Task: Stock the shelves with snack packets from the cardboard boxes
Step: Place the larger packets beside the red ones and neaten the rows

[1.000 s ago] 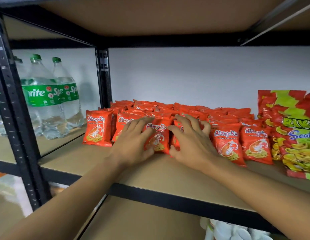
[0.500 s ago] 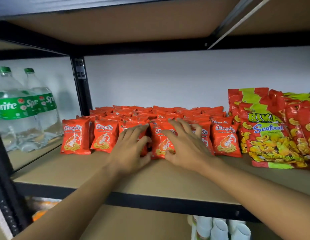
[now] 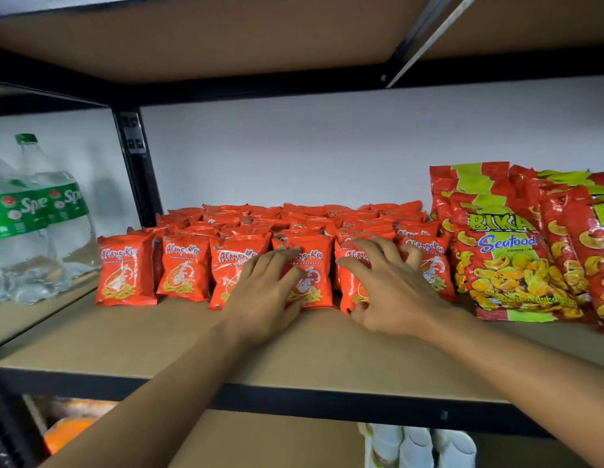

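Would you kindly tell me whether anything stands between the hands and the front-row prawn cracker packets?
Nothing visible does: the left hand and the right hand both rest directly on the front-row prawn cracker packets on the shelf.

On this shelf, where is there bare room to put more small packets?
Bare board lies along the front of the shelf, before the small red packets, widest at the left beside the black post. The packets and seafood bags crowd the back.
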`<state>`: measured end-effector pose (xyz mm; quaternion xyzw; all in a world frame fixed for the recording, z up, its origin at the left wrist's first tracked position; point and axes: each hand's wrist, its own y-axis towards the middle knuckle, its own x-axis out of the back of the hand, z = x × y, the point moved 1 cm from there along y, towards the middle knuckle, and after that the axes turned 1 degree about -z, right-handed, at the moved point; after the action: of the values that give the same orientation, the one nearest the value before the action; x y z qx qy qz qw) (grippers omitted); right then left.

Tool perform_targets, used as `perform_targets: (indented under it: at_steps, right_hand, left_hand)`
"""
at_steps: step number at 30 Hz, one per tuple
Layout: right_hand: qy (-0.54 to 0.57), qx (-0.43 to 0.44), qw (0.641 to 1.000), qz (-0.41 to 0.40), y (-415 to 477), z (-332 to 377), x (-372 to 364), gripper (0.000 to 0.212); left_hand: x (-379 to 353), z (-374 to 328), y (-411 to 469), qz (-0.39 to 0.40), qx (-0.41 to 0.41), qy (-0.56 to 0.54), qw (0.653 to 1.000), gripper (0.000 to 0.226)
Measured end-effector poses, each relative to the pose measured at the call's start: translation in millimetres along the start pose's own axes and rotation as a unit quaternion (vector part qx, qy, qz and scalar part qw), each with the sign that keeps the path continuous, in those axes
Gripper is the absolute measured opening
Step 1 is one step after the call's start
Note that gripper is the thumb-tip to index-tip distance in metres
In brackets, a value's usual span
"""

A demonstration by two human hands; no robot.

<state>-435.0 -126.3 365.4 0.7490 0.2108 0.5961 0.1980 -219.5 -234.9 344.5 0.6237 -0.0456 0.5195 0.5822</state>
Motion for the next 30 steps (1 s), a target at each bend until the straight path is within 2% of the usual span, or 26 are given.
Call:
perform_targets:
  at_steps: [4, 7, 10, 19, 24, 30]
  right_hand:
    - [0.068, -0.008, 0.995, -0.077, 35, 3, 15, 0.058]
    - [0.189, -0.031, 0.981, -0.045, 82, -2, 18, 0.039]
    - [0.264, -0.066, 0.962, -0.009, 118, -11, 14, 0.037]
    - [0.218, -0.095, 0.967, 0.093, 158, -13, 4, 0.017]
    - [0.208, -0.113, 0.964, 0.120, 163, -17, 1, 0.012]
    - [0.196, -0.092, 0.969, 0.121, 160, -19, -3, 0.016]
  left_hand:
    - [1, -7, 1, -0.035, -0.010, -0.017, 0.999, 0.043]
    - [-1, -6, 7, -0.043, -0.017, -0.019, 0.999, 0.046]
    - [-6, -4, 11, -0.041, -0.016, -0.021, 0.999, 0.046]
    - [-19, 0, 13, -0.053, -0.007, -0.040, 0.998, 0.040]
    - [-17, -1, 12, -0.055, -0.006, -0.039, 0.998, 0.039]
    - [-16, -2, 12, -0.048, -0.005, -0.035, 0.998, 0.038]
